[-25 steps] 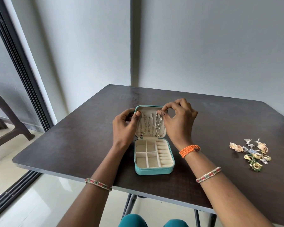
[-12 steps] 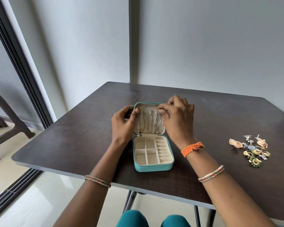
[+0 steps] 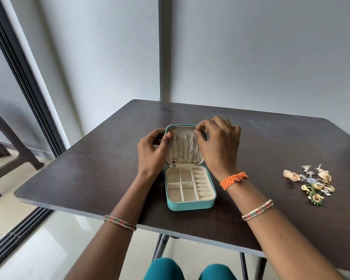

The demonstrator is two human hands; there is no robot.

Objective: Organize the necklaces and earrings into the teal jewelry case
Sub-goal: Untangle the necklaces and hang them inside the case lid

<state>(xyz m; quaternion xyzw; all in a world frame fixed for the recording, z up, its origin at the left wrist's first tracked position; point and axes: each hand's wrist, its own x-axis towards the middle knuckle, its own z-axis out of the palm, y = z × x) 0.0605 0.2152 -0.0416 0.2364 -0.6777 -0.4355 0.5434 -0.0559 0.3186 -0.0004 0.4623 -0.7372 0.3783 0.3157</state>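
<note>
Three necklaces [image 3: 183,149] hang in the open teal jewelry case [image 3: 190,205] lid. Left hand [image 3: 152,152] grips the lid's left edge; right hand [image 3: 216,142] pinches the rightmost chain's top. One earring pile [image 3: 311,183] sits on the tabletop [image 3: 89,168].

Looking forward and down from head height, in one wide-angle view only, so sharing no ground with a second camera. Facing a grey wall corner filling the upper half of the frame, with a dark table [image 3: 109,168] spreading across the middle. Sitting close: both forearms entering from the lower edge, teal-clad knees [image 3: 188,269] showing at bottom centre. Framing the teal jewelry case [image 3: 190,205] just below centre, the left hand [image 3: 152,152] and right hand [image 3: 218,144] at its lid, the earrings [image 3: 311,182] at mid right, a sliding door frame running down the left edge.
</note>
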